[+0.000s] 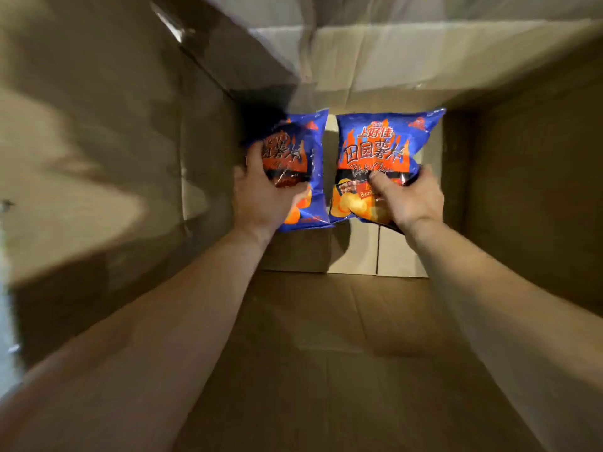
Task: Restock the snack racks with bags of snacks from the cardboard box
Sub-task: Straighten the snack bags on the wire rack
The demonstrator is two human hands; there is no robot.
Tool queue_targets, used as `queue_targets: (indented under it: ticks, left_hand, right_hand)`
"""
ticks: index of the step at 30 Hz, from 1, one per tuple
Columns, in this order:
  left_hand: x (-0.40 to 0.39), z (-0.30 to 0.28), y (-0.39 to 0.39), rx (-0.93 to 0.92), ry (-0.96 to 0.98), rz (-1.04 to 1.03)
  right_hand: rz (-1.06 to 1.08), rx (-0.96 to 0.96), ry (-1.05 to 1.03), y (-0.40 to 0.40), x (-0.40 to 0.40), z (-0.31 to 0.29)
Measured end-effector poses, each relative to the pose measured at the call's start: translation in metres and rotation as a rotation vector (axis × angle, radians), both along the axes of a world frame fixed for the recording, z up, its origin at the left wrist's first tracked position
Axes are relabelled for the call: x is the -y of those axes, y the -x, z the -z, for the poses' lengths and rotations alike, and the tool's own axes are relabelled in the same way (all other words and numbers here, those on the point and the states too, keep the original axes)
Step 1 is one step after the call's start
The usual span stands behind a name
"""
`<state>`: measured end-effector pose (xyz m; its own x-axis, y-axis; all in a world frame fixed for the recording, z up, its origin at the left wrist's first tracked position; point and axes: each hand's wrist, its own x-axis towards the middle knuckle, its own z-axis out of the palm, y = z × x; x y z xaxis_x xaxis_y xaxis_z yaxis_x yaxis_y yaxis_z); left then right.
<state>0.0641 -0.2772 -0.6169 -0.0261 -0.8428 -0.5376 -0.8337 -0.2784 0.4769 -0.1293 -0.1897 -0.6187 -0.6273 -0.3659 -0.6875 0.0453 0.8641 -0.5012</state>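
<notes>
I look straight down into a deep cardboard box [359, 337]. Two blue bags of potato chips with orange flame print sit side by side near its bottom. My left hand [264, 194] grips the left chip bag [310, 151] along its left side, fingers curled over its front. My right hand [408, 200] pinches the lower right part of the right chip bag [378, 148], thumb on its front. Both forearms reach down into the box from the near edge.
The box's brown walls rise on every side; the left wall [98, 141] is blurred. The box floor [352, 252] shows bare cardboard flaps below the bags. A pale far flap [408, 53] stands at the top.
</notes>
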Motion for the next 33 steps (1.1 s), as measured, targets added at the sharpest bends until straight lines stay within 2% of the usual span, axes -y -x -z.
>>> queue_targets:
  ticks: [8,13,16,20,24,33]
  left_hand:
    - [-0.047,-0.264,-0.037,-0.131,0.026,0.116]
    - [-0.07,-0.396,-0.092,-0.338,0.096,0.036]
    - [-0.099,-0.464,-0.135,-0.487,0.103,-0.087]
    - [-0.138,-0.527,-0.193,-0.55,0.091,-0.125]
    - [-0.168,-0.564,-0.248,-0.614,0.108,-0.221]
    - [-0.188,-0.596,-0.367,-0.64,0.318,-0.401]
  right_hand:
    - [0.025,-0.011,0.15,-0.04,-0.061,-0.275]
    - [0.008,-0.033,0.271,-0.083,-0.097,-0.41]
    - [-0.042,-0.032,0.357,-0.113,-0.118,-0.471]
    - [-0.158,-0.009,0.451,-0.157,-0.141,-0.523]
    - [-0.259,0.042,0.518,-0.201,-0.154,-0.561]
    - [-0.39,0.039,0.574,-0.285,-0.143,-0.605]
